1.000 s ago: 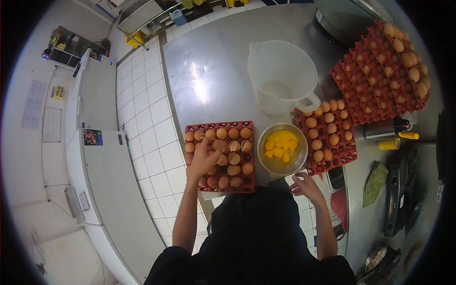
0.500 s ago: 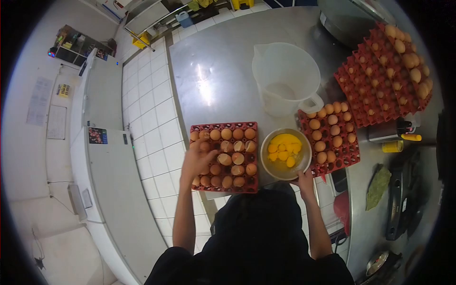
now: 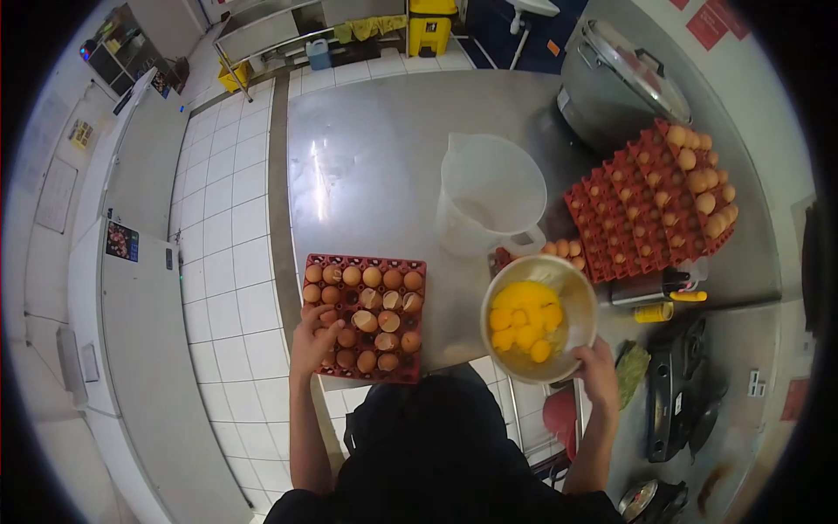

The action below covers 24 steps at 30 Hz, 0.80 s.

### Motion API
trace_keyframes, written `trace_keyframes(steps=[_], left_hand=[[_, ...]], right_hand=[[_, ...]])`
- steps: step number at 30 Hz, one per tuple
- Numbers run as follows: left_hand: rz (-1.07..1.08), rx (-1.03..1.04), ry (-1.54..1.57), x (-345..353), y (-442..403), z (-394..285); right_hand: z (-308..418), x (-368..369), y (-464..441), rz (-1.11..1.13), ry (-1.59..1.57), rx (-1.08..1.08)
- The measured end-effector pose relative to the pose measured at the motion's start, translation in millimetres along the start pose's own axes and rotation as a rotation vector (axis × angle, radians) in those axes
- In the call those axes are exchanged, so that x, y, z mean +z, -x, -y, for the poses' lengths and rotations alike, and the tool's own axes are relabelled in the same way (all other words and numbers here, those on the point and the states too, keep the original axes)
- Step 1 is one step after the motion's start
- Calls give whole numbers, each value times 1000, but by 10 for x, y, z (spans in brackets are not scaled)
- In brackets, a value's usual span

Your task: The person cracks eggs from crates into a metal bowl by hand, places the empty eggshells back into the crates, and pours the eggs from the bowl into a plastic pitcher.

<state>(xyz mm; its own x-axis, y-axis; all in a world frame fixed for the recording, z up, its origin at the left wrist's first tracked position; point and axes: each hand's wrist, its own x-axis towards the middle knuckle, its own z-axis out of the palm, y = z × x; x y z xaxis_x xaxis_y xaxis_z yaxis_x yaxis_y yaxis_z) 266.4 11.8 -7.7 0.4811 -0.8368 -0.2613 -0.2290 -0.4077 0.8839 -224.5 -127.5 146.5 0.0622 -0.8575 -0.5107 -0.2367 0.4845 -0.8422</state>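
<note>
we're gripping the bowl (image 3: pixel 572 339) by its lower right rim with the right hand (image 3: pixel 597 370), fingers closed on it, probably so it isn't tipping near the table (image 3: pixel 375 175) edge. it's carrying yolks (image 3: pixel 525 319) and whites, open side up; can't tell if its base is touching anything. left hand (image 3: pixel 312 342) is reaching over the left side of the tray (image 3: pixel 403 377), fingers bent in a fairly narrow curl beside the eggs (image 3: pixel 351 277); can't tell if it's pinching one. tray is lying flat near the edge, likely for short reach. shells (image 3: pixel 389 322) are sitting in its cups among whole eggs, which is probably holding the mess in one spot. jug (image 3: pixel 493 183) is standing beyond the bowl, handle towards the stack (image 3: pixel 646 201), so it's not blocking either hand. bowl is partly hiding the second tray (image 3: pixel 500 260).
</note>
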Motion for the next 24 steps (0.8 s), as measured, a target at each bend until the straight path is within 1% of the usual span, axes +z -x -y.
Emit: trace_keyframes(steps=[2, 4, 8, 11, 13, 14, 16, 18, 20, 24], left_hand=[[7, -60, -9, 10, 39, 4], [-10, -23, 53, 42, 51, -66], [4, -42, 117, -43, 140, -38], [-55, 47, 139, -167, 166, 233], [-66, -31, 186, -264, 227, 273], [-71, -24, 191, -292, 263, 258], [-91, -124, 240, -385, 393, 154], [-114, -126, 229, -442, 462, 215], [-132, -132, 218, -489, 543, 319], [-167, -195, 258, -538, 633, 416]], right_hand=[[203, -123, -125, -20, -14, -72], [439, -169, -376, -73, -144, -209], [830, -68, -839, -96, -173, -287], [1117, 123, -1105, -162, -178, -340], [1256, 217, -1241, -137, -166, -422], [1319, 264, -1308, -134, -165, -431], [1383, 356, -1426, -114, -128, -461], [1384, 407, -1587, -97, -80, -455], [1337, 459, -1733, -110, -48, -534], [1332, 580, -1763, -142, 13, -595]])
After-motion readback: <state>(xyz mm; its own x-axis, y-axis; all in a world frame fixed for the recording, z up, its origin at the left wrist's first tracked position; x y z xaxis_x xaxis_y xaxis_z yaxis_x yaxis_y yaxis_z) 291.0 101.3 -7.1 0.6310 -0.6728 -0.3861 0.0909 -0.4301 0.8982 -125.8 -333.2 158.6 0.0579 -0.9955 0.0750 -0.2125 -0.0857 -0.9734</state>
